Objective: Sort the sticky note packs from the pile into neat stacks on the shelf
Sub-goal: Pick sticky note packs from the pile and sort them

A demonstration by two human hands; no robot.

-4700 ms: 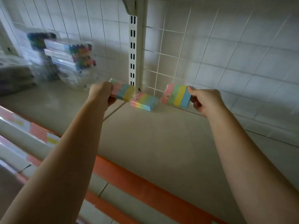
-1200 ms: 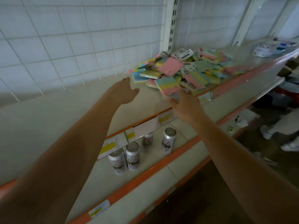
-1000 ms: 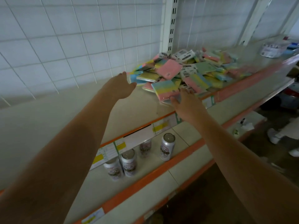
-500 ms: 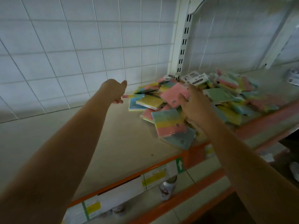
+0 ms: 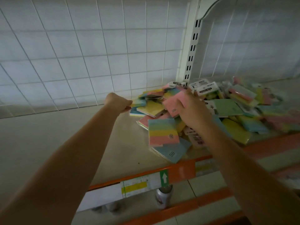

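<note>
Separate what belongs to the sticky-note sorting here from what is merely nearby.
Job:
- pile of sticky note packs
- pink pack under right hand
- left hand gripping a pack at the pile's edge
- shelf

Nearby:
- drink can on lower shelf
- price labels

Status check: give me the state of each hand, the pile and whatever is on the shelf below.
left hand: closed on the edge of a pastel pack
right hand: grip on pink square sticky note pack
loose multicoloured sticky note pile: jumbled, unsorted
silver drink can: upright, lower shelf
</note>
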